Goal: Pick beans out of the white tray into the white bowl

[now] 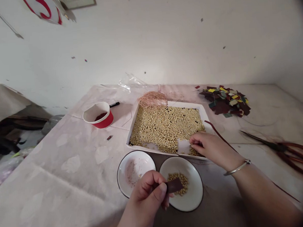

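Note:
My left hand (147, 197) pinches a small dark brown flat strip (175, 185) between thumb and fingers, above the edges of two bowls. My right hand (211, 149) reaches into the front right corner of a white tray (133, 128), thumb and fingertips pinched together. What lies between those fingertips is too small to make out. Pale yellow round bean-like pieces (167, 126) fill most of the tray, with a few dark ones among them. Below my right hand, a white dark-rimmed bowl (194, 193) holds a small heap of similar pieces. The left bowl (125, 163) has reddish residue inside.
A red-and-white paper cup (107, 121) with dark red contents stands left, beside a black marker (114, 104). Pinkish thin strands (152, 99) lie over the tray's back corner. Coloured scraps (227, 100) are piled at back right. Large scissors (279, 146) lie right.

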Available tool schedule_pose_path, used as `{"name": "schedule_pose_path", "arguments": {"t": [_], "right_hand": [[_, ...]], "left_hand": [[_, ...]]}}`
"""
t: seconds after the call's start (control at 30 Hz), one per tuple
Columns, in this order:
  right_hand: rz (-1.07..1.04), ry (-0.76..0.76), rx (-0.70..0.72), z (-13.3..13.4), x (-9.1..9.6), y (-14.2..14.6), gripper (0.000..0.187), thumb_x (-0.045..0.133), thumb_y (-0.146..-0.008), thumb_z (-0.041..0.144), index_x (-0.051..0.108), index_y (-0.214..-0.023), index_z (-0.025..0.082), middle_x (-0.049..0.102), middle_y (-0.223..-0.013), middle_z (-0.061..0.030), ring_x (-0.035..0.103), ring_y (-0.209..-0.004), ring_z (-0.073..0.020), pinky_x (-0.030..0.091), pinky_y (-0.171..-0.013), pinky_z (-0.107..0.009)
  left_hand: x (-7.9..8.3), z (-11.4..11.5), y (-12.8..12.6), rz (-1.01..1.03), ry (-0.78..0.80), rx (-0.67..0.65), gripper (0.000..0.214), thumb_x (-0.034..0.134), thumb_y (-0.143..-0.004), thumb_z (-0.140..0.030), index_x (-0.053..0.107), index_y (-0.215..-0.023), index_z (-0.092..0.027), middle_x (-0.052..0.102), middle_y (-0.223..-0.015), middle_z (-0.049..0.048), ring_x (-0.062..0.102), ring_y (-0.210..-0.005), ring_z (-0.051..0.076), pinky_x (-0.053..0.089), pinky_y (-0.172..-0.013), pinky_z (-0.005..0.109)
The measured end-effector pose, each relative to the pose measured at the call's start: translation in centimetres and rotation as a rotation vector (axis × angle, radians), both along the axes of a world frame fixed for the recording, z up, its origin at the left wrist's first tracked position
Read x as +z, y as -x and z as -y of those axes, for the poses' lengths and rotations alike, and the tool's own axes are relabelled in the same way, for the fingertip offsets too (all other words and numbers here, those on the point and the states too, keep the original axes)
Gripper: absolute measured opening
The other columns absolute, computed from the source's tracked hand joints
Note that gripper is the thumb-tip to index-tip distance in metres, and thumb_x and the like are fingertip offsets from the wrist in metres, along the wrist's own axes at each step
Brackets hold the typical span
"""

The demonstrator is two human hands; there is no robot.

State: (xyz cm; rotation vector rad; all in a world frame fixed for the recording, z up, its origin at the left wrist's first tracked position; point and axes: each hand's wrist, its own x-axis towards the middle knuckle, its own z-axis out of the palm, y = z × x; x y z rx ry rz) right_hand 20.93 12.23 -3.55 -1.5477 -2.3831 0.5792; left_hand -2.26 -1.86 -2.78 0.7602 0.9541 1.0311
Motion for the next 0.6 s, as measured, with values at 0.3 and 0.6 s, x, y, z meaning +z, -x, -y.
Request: {"name": "schedule_pose_path", "arguments": {"t": [0.3, 0.6], "right_hand": [[-0.006, 0.014, -0.024, 0.1, 0.2, 0.5, 0.011, 0.056, -0.075, 0.014, 0.058, -0.067, 0.021, 0.063, -0.067, -0.0027, 0.057, -0.062, -0.0193, 0.040, -0.057, -0.029], [-0.215, -0.052, -0.029, 3.3, 5.0, 1.5, 0.009, 0.054, -0.083, 0.026, 0.057, -0.074, 0.024, 0.061, -0.071, -0.0004, 0.055, -0.063, -0.0167, 0.043, -0.056, -0.028]], "left_hand": [[0.4, -0.2, -0.3, 0.014, 0.034, 0.024, 0.026, 0.063, -0.081, -0.040, 0.053, -0.075, -0.016, 0.054, -0.062, -0.0029, 0.044, -0.057, 0.010, 0.033, -0.058, 0.024], [0.7, -0.2, -0.2, -0.013, 0.039, 0.023, 0.026, 0.062, -0.082, -0.040, 0.054, -0.074, -0.016, 0.055, -0.061, -0.0016, 0.045, -0.057, 0.010, 0.033, -0.058, 0.023]]}}
